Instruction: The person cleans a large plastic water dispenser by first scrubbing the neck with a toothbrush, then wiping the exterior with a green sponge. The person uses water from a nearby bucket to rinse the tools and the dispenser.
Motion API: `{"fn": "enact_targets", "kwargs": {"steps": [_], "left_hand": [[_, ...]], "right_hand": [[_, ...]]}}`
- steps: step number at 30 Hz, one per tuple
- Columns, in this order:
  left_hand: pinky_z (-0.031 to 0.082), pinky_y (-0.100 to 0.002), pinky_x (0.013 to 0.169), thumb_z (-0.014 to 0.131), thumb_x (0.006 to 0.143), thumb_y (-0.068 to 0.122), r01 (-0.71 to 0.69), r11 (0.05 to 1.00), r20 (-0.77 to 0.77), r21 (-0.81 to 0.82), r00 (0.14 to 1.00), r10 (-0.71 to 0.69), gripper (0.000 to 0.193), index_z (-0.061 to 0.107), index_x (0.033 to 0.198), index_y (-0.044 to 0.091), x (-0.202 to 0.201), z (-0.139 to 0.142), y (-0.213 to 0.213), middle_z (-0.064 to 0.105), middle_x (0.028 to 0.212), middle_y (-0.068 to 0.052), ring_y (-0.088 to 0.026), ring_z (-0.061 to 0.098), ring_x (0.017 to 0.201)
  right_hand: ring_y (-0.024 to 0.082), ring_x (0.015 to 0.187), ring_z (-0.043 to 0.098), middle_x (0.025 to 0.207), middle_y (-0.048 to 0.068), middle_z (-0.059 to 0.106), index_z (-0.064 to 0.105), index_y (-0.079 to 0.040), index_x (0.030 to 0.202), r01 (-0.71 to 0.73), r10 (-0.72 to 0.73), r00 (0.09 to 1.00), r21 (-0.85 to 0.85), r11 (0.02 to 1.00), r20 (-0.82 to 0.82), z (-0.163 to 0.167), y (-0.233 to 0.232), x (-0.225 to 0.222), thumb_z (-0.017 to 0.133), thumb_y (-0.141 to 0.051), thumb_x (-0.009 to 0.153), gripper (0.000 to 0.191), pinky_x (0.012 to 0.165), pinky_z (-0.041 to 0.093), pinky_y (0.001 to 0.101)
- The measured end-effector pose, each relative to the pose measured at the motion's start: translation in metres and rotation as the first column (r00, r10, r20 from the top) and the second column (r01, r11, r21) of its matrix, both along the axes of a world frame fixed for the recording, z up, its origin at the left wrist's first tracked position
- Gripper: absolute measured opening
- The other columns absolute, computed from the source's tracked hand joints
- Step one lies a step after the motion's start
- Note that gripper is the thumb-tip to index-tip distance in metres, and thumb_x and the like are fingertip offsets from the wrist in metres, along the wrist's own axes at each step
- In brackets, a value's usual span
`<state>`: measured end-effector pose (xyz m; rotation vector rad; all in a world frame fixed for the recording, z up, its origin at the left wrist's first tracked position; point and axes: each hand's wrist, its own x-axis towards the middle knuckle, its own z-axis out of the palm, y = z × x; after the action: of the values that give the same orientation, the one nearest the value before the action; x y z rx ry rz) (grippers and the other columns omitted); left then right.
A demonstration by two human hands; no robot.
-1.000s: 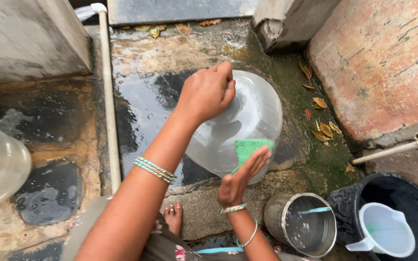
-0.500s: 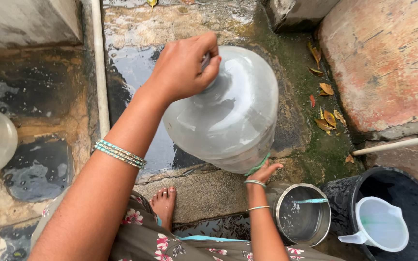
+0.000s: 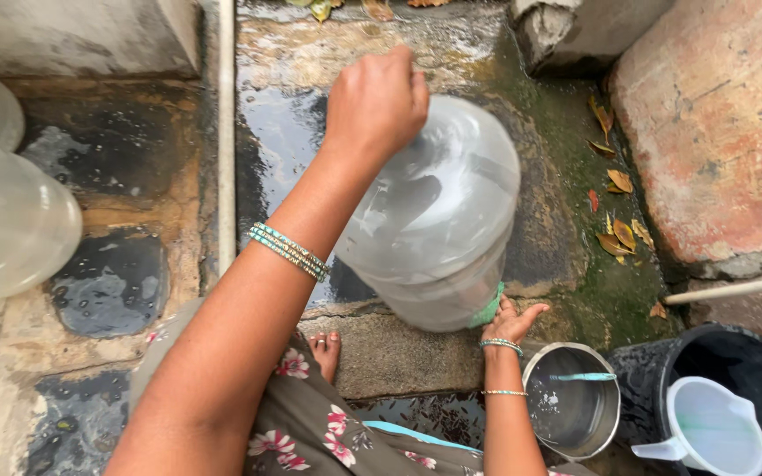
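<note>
Water jug [image 3: 438, 220], a big clear plastic one, is tilted on the wet stone floor [image 3: 522, 62], its long axis running from the neck at the far side, up under the left hand [image 3: 377, 101], down to its broad base at the near side. The left hand is closed over the neck end, its grip wrapped on the top of the jug. The right hand [image 3: 509, 319] sits at the near right edge of the base, fingers spread, pressing a green scrub pad [image 3: 489, 307] against the plastic; it is the hand nearer the base. The jug's wall looks cloudy and wet. Near right stand a steel pot [image 3: 571, 401] and a black bucket [image 3: 734, 353] with a white plastic mug [image 3: 707, 432] in it. Another clear jug [image 3: 11, 220] lies at the far left.
</note>
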<state>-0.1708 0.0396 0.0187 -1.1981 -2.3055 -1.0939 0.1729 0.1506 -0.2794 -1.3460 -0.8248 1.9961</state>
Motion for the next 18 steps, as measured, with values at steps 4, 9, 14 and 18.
{"fn": "enact_targets", "kwargs": {"steps": [4, 9, 14, 18], "left_hand": [[0.056, -0.054, 0.074, 0.064, 0.090, 0.027, -0.157, 0.986, 0.000, -0.057, 0.987, 0.158, 0.025, 0.071, 0.091, 0.003, -0.029, -0.011, -0.009, 0.072, 0.082, -0.024, -0.044, 0.071, 0.078], [0.055, -0.055, 0.076, 0.061, 0.093, 0.031, -0.208, 0.970, 0.027, -0.124, 0.977, 0.213, 0.029, 0.071, 0.095, 0.004, -0.053, -0.019, -0.021, 0.072, 0.085, -0.024, -0.045, 0.070, 0.083], [0.037, -0.069, 0.092, 0.057, 0.094, 0.033, -0.142, 0.957, 0.077, -0.253, 0.983, 0.166, 0.031, 0.068, 0.100, 0.004, -0.064, -0.018, -0.025, 0.074, 0.090, -0.020, -0.043, 0.069, 0.090], [0.053, -0.055, 0.079, 0.052, 0.096, 0.027, -0.145, 0.968, 0.112, -0.204, 0.979, 0.170, 0.028, 0.067, 0.100, 0.005, -0.064, -0.021, -0.023, 0.073, 0.091, -0.019, -0.041, 0.069, 0.088]], "right_hand": [[0.042, 0.153, 0.032, 0.162, 0.026, 0.040, 0.037, 0.004, 0.154, -0.014, 0.024, 0.990, 0.073, 0.997, -0.136, 0.002, -0.011, -0.012, 0.007, -0.098, 0.076, 0.133, 0.125, 0.018, 0.0534], [0.031, 0.158, 0.013, 0.171, 0.014, 0.017, 0.023, -0.007, 0.162, -0.082, -0.015, 0.986, 0.559, 0.825, 0.167, 0.050, -0.055, -0.069, 0.004, -0.085, 0.087, 0.110, 0.126, 0.007, 0.0482], [0.029, 0.167, 0.007, 0.178, 0.012, 0.010, 0.015, -0.010, 0.166, -0.221, 0.174, 0.970, 0.911, 0.349, 0.169, 0.143, -0.100, -0.110, 0.000, -0.082, 0.099, 0.100, 0.137, 0.001, 0.0492], [0.027, 0.167, -0.001, 0.178, 0.011, 0.004, 0.009, -0.014, 0.169, -0.297, 0.226, 0.929, 0.955, -0.020, 0.293, 0.181, -0.133, -0.125, 0.001, -0.084, 0.097, 0.101, 0.136, -0.008, 0.0498]]}}
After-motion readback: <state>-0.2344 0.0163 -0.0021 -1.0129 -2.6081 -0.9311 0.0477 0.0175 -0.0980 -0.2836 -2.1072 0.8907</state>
